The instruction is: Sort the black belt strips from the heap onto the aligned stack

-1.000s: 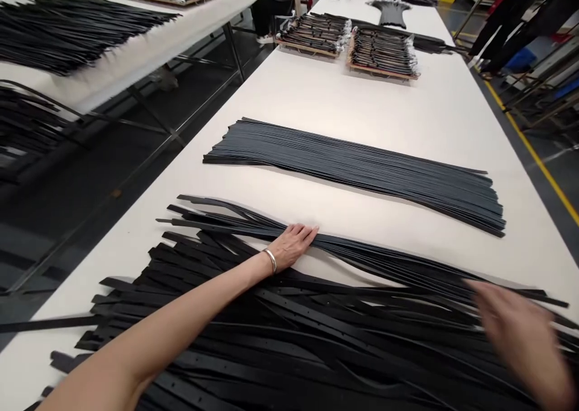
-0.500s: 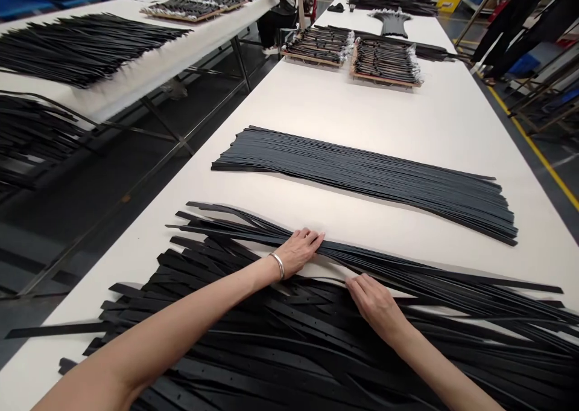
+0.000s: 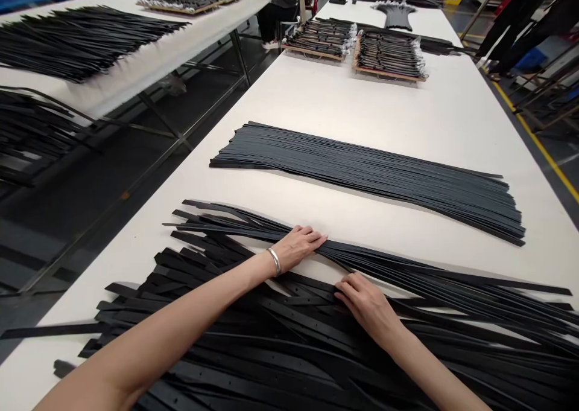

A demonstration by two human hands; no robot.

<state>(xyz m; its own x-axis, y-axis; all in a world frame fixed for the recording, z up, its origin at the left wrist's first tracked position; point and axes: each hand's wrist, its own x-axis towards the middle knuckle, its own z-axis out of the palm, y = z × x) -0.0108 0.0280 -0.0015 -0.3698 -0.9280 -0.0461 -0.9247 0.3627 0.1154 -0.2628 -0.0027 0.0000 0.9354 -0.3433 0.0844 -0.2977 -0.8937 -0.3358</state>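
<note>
My left hand, with a silver bangle at the wrist, is closed over a narrow bundle of long black straps. The thumb is hidden beneath the palm. To its right and nearer to me, my right hand has its fingers curled down on a black strap at the far edge of a loose pile of black straps. Its fingertips are partly hidden. Some of the pile's straps carry small holes. Beyond both hands lies a neat, flat row of black straps, side by side on the white table.
Two boards of wrapped black strips, a left one and a right one, sit farther up the table. On a side table at left lies another heap of black straps. A seated person is at the back.
My right hand has shifted slightly left and toward me, onto the edge of the loose pile. My left hand stays on the bundle. The view has tilted a little.
</note>
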